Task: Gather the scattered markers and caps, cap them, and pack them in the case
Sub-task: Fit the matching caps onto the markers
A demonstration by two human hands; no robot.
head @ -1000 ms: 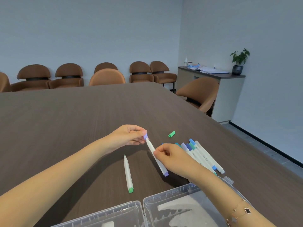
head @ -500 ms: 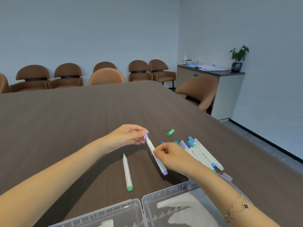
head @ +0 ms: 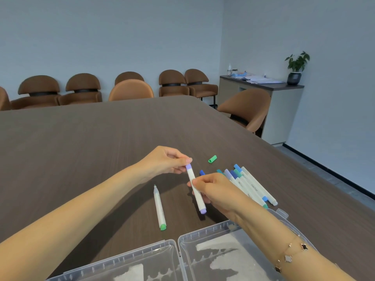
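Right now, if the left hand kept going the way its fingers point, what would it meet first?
The left hand points right, pinching the purple cap. Beyond it, probably the green cap on the table; depth is unclear.

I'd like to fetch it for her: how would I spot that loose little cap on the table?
On the brown table, look just beyond the bundle of capped markers near the right hand. The green cap lies alone there, short, stubby, attached to no marker.

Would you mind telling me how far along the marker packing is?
Done: several capped markers are gathered. In hand: the left hand presses the purple cap onto the marker the right hand grips. Left: green marker, loose green cap, empty case.
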